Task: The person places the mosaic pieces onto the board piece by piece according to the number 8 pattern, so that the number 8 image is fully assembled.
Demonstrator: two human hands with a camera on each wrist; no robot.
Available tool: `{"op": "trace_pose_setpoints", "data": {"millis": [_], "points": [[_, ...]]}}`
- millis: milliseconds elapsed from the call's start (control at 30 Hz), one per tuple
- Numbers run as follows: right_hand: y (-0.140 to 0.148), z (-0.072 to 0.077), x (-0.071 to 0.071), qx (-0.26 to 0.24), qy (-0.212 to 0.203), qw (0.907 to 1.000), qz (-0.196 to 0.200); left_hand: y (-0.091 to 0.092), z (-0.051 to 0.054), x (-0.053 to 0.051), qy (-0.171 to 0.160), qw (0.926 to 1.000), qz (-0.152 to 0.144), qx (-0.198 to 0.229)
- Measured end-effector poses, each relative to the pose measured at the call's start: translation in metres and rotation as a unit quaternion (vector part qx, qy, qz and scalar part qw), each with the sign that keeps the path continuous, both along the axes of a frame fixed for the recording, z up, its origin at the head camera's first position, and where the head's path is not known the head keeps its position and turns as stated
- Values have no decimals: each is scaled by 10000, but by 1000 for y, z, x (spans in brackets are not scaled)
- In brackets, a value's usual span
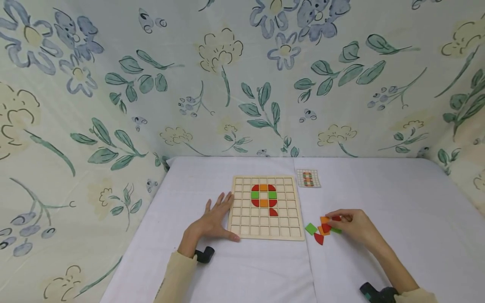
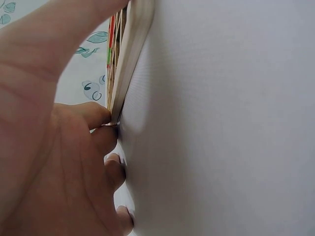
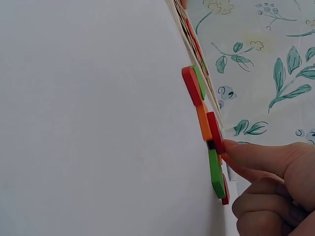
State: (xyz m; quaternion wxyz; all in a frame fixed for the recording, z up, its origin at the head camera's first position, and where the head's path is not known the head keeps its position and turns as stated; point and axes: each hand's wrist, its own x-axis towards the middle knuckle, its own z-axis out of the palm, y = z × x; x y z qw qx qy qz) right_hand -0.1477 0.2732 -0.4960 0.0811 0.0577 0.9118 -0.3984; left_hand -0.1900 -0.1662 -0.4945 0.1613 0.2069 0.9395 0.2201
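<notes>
A wooden grid board (image 1: 265,231) lies on the white table, with red, orange and green pieces in a ring and one red quarter-round piece (image 1: 273,212) below it. My left hand (image 1: 212,221) rests spread at the board's left edge, fingertips by its side and thumb at the lower corner; the left wrist view shows the palm beside the board's rim (image 2: 130,64). My right hand (image 1: 354,227) is over a small pile of loose pieces, thumb and index finger around an orange square (image 1: 324,219). A red piece (image 3: 215,132) touches the thumb.
Loose beside the board lie a green square (image 1: 311,228) and a red quarter-round (image 1: 319,239). A small pattern card (image 1: 308,178) sits at the board's upper right. Floral cloth (image 1: 227,84) hangs behind the table.
</notes>
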Motion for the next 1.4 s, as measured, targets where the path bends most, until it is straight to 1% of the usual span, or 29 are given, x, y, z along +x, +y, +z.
{"op": "trace_pose_setpoints", "data": {"millis": [167, 367, 500, 600, 700, 800, 967, 1033, 1133, 1267, 1400], "points": [[-3, -1, -3, 74, 259, 9996, 38, 0, 0, 0, -11, 10000, -12, 13], [-5, 3, -3, 169, 252, 9995, 48, 1, 0, 0, -21, 10000, -13, 22], [3, 5, -2, 187, 74, 9996, 197, 2, 0, 0, -31, 10000, -1, 4], [8, 6, -2, 136, -146, 9994, 290, 2, 0, 0, -46, 10000, 9, 2], [9, 5, -2, 134, -198, 9993, 296, 2, 0, 0, -55, 10000, 9, -9], [8, 3, -4, 220, -71, 9994, 263, 2, 1, 0, -42, 10000, 6, -2], [-1, -1, -9, 323, 475, 9983, 121, 1, 2, 1, -24, 10000, 30, -47], [-4, -2, -10, 324, 586, 9977, 51, 1, 3, 1, -24, 10000, 28, -59], [-5, -1, -9, 313, 540, 9980, 50, 0, 3, 1, -17, 10000, 6, -52], [-2, 2, -8, 364, 363, 9985, 183, 1, 2, 0, -11, 10000, -1, -65], [1, 6, -7, 365, 337, 9985, 237, 1, 0, 0, 16, 10000, 26, -77]]}}
